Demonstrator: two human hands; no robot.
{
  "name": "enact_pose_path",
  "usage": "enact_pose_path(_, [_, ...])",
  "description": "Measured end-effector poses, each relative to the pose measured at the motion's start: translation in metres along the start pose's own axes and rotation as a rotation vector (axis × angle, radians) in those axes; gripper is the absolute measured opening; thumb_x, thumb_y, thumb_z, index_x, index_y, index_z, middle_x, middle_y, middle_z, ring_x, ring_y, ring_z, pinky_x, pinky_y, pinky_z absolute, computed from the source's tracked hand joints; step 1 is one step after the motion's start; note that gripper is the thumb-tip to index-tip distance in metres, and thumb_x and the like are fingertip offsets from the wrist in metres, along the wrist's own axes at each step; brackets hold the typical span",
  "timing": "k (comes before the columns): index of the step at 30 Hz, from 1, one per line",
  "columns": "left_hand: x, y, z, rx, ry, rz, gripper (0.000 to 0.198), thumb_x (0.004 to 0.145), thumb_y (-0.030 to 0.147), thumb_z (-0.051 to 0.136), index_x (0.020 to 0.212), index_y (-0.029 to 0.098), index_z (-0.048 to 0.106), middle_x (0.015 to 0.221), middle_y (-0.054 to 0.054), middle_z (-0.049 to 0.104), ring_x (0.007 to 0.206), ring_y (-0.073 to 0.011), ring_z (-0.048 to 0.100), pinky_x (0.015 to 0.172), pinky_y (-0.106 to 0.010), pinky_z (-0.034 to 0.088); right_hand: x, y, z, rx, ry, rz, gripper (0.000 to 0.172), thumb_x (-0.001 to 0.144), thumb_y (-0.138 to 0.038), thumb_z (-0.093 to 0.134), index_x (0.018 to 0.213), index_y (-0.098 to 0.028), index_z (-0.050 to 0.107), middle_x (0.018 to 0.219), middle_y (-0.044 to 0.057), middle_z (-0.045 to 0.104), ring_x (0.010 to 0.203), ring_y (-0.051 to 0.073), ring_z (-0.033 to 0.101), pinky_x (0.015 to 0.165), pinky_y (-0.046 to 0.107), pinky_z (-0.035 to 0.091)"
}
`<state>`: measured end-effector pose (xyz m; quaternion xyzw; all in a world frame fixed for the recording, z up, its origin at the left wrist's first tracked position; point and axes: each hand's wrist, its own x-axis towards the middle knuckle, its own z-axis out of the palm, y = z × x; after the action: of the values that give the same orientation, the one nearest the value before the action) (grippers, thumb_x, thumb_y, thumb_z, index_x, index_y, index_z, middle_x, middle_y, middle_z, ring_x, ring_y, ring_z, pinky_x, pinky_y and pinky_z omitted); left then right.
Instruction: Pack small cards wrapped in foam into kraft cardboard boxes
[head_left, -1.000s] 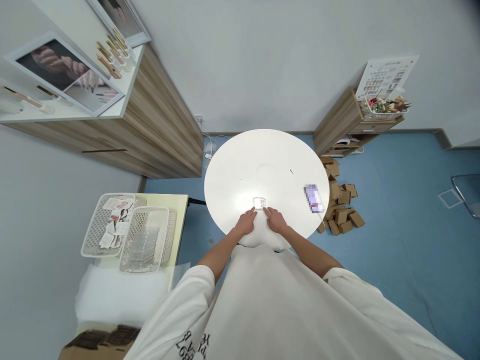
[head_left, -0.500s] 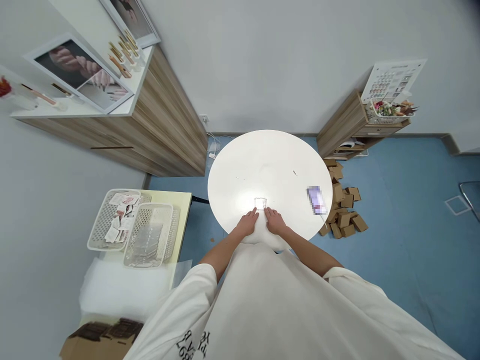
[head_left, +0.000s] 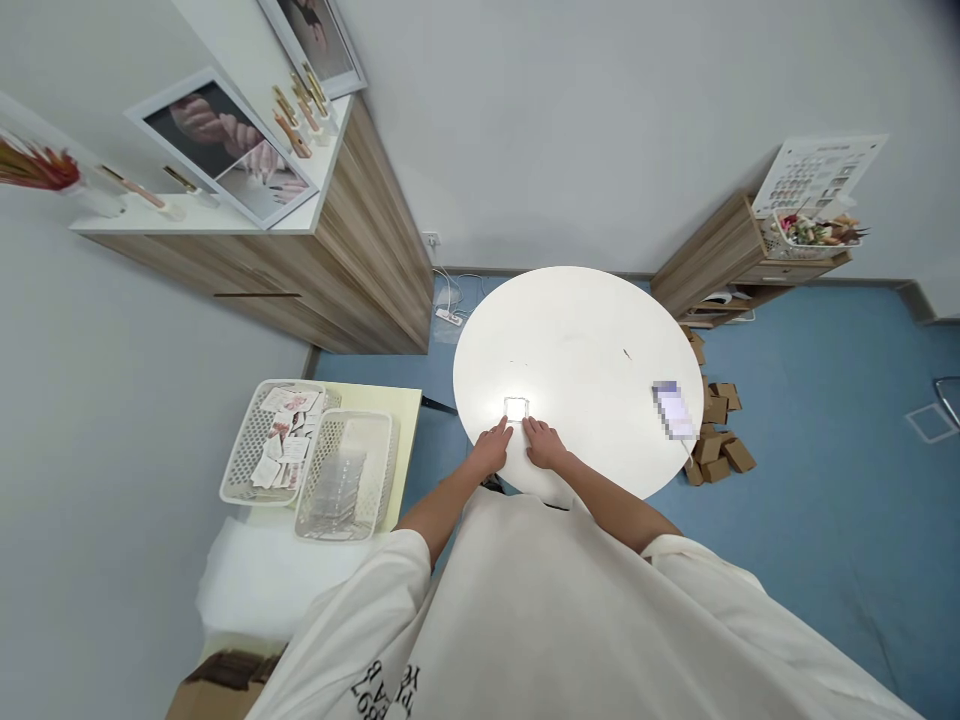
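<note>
White and round, the table (head_left: 577, 330) bore a small transparent square case (head_left: 516, 410) near its front edge; left hand (head_left: 491, 447) and right hand (head_left: 544, 443), outstretched, unclamped, seemingly touched the case's near corners. Uneven pressure could have skidded it.

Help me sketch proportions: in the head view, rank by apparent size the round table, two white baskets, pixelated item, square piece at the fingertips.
Round table
Left basket and right basket: too alike to rank
Pixelated item
Square piece
</note>
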<state>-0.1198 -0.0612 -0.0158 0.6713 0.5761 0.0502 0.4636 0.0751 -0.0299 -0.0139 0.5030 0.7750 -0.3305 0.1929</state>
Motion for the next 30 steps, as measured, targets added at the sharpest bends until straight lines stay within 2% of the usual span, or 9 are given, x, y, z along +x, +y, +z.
enact_pose_path(3, [-0.004, -0.017, -0.010, 0.095, -0.003, 0.042, 0.058, 0.084, 0.019, 0.055, 0.142, 0.023, 0.047, 0.167, -0.010, 0.018, 0.139, -0.0358, 0.044, 0.113, -0.046, 0.034, 0.006, -0.015, 0.003, -0.003, -0.006, 0.041, 0.087, 0.089, -0.027, 0.052, 0.162, -0.017, 0.007, 0.168, 0.012, 0.010, 0.151, 0.033, 0.015, 0.117, 0.046, 0.024])
enact_pose_path(8, [-0.003, -0.029, -0.016, 0.416, -0.109, 0.101, 0.064, 0.088, 0.013, 0.049, 0.150, 0.022, 0.034, 0.168, -0.011, 0.009, 0.128, -0.0315, 0.055, 0.097, -0.039, 0.048, 0.006, -0.024, 0.006, -0.002, -0.030, 0.102, 0.091, 0.089, -0.028, 0.053, 0.162, -0.021, -0.001, 0.168, 0.011, 0.006, 0.152, 0.033, 0.011, 0.115, 0.046, 0.027])
enact_pose_path(13, [-0.010, -0.032, -0.011, 0.434, -0.071, 0.109, 0.066, 0.087, 0.012, 0.050, 0.150, 0.026, 0.035, 0.168, -0.010, 0.008, 0.118, -0.0292, 0.062, 0.091, -0.038, 0.050, -0.001, -0.024, 0.006, 0.034, 0.006, 0.092, 0.094, 0.090, -0.026, 0.051, 0.161, -0.025, -0.009, 0.168, 0.010, 0.010, 0.152, 0.031, 0.013, 0.113, 0.045, 0.030])
enact_pose_path(17, [-0.023, -0.029, -0.002, 0.410, 0.002, 0.065, 0.067, 0.088, 0.013, 0.050, 0.151, 0.026, 0.034, 0.168, -0.011, 0.009, 0.116, -0.0280, 0.063, 0.092, -0.038, 0.050, -0.012, -0.021, 0.011, 0.072, 0.028, 0.080, 0.087, 0.092, -0.027, 0.047, 0.162, -0.020, -0.003, 0.166, 0.012, 0.019, 0.148, 0.031, 0.024, 0.113, 0.044, 0.030])
enact_pose_path(23, [-0.055, -0.002, 0.028, 0.378, 0.117, 0.021, 0.063, 0.089, 0.014, 0.047, 0.151, 0.021, 0.035, 0.167, -0.013, 0.013, 0.126, -0.0314, 0.056, 0.098, -0.040, 0.047, -0.045, -0.005, 0.034, 0.021, 0.172, 0.054, 0.073, 0.094, -0.028, 0.045, 0.161, -0.015, 0.017, 0.164, 0.016, 0.020, 0.147, 0.035, 0.026, 0.114, 0.047, 0.028])
enact_pose_path(27, [-0.087, 0.019, 0.064, 0.358, 0.170, -0.021, 0.062, 0.091, 0.015, 0.043, 0.152, 0.018, 0.033, 0.167, -0.015, 0.015, 0.127, -0.0322, 0.055, 0.100, -0.042, 0.046, -0.073, 0.005, 0.055, -0.001, 0.266, -0.032, 0.066, 0.096, -0.028, 0.044, 0.158, -0.015, 0.027, 0.162, 0.016, 0.025, 0.145, 0.034, 0.029, 0.114, 0.047, 0.029])
enact_pose_path(30, [-0.115, 0.027, 0.092, 0.321, 0.204, -0.075, 0.061, 0.093, 0.017, 0.042, 0.152, 0.017, 0.032, 0.166, -0.015, 0.016, 0.129, -0.0330, 0.054, 0.100, -0.043, 0.046, -0.092, 0.003, 0.072, -0.007, 0.305, -0.095, 0.062, 0.096, -0.029, 0.044, 0.155, -0.015, 0.032, 0.161, 0.016, 0.029, 0.143, 0.033, 0.031, 0.113, 0.045, 0.030])
